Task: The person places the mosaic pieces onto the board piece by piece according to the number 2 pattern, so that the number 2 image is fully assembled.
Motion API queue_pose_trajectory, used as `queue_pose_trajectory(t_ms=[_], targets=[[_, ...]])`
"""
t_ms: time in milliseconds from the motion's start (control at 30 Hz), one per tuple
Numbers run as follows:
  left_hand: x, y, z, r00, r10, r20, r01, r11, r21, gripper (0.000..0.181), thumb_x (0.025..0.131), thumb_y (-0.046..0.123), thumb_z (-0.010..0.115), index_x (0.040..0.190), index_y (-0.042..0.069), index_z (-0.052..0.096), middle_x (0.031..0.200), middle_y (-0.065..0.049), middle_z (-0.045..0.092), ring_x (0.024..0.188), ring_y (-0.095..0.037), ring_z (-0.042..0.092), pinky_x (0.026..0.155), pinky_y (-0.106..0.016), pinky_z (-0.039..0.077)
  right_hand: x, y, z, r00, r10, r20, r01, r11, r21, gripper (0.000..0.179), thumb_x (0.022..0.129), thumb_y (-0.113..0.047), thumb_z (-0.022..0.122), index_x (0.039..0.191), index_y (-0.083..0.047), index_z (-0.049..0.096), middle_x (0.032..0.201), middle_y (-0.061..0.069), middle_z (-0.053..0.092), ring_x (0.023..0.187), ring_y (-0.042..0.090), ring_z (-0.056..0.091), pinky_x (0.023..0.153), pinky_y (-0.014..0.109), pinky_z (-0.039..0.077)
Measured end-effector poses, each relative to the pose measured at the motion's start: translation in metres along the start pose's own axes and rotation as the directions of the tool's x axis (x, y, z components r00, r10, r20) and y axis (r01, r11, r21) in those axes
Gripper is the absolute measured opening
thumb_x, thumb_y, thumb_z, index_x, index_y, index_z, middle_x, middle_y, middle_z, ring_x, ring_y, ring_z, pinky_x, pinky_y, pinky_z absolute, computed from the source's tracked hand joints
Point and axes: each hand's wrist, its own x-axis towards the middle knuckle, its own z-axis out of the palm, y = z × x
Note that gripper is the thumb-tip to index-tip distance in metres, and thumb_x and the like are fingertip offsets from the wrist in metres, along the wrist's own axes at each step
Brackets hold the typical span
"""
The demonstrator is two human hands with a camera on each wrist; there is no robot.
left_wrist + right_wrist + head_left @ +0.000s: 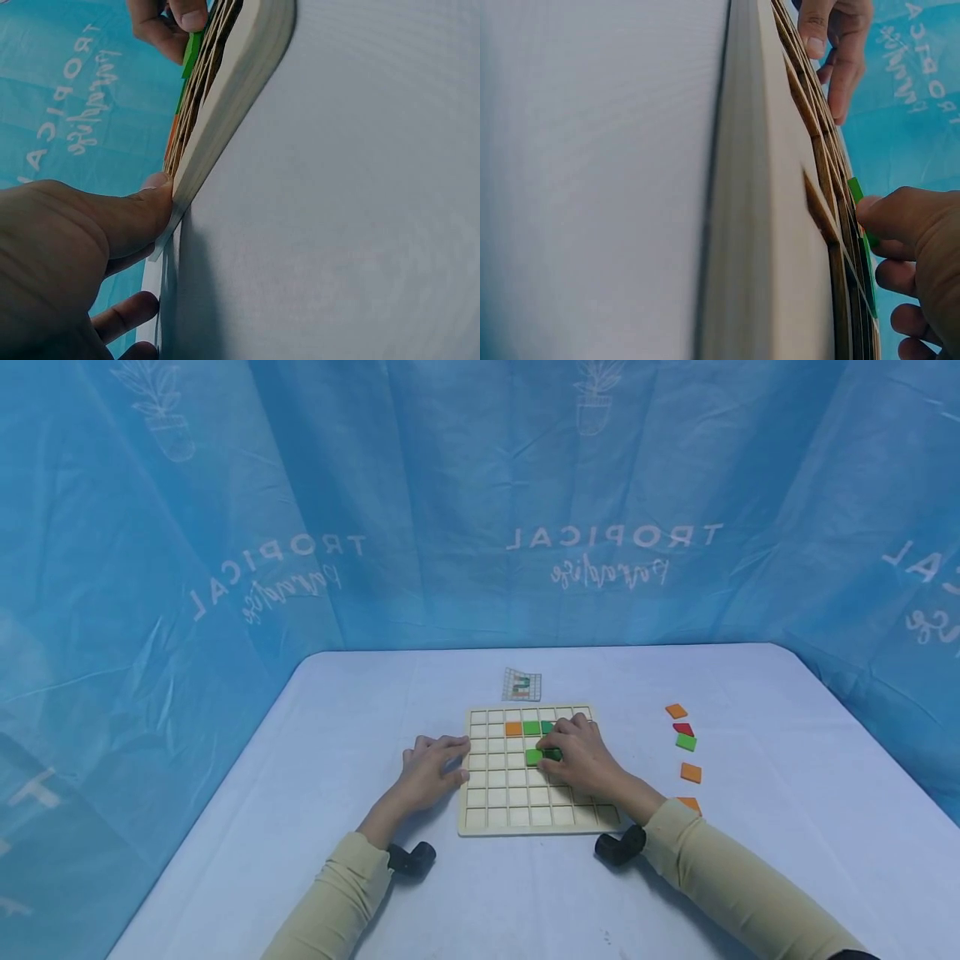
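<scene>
A cream wooden grid board (476,817) lies on the table. Along one of its upper rows sit an orange tile (513,729), a light green tile (531,727) and a darker green tile (547,727). My right hand (583,760) reaches over the board from the right and pinches another light green tile (533,757) between thumb and finger; that tile stands tilted above the grid (855,187). Partly hidden under these fingers is a dark green tile (553,754). At the board's left edge, my left hand (429,772) touches the rim with thumb and extended fingers.
Behind the board lies a small printed pattern card (522,685). Loose tiles are scattered on the right: an orange tile (676,711), a red piece (682,728), a green tile (686,742) and more orange ones. Blue printed curtains (450,593) hang around the white table (360,710).
</scene>
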Motion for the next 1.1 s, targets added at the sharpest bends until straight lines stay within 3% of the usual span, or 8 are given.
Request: queue_pose_trajectory(t_ms=[1100], targets=[[-0.001, -0.0004, -0.0015, 1.0, 0.017, -0.001, -0.017, 0.999, -0.029, 0.05, 0.09, 0.025, 0.068, 0.135, 0.008, 0.056, 0.141, 0.0, 0.05, 0.112, -0.024, 0.04, 0.085, -0.043, 0.028, -0.0015, 0.0024, 0.0029, 0.999, -0.029, -0.03, 0.029, 1.0, 0.007, 0.024, 0.08, -0.028, 0.08, 0.099, -0.015, 0.076, 0.093, -0.001, 0.058, 0.087, 0.02, 0.041, 0.076, 0.042, 0.033]])
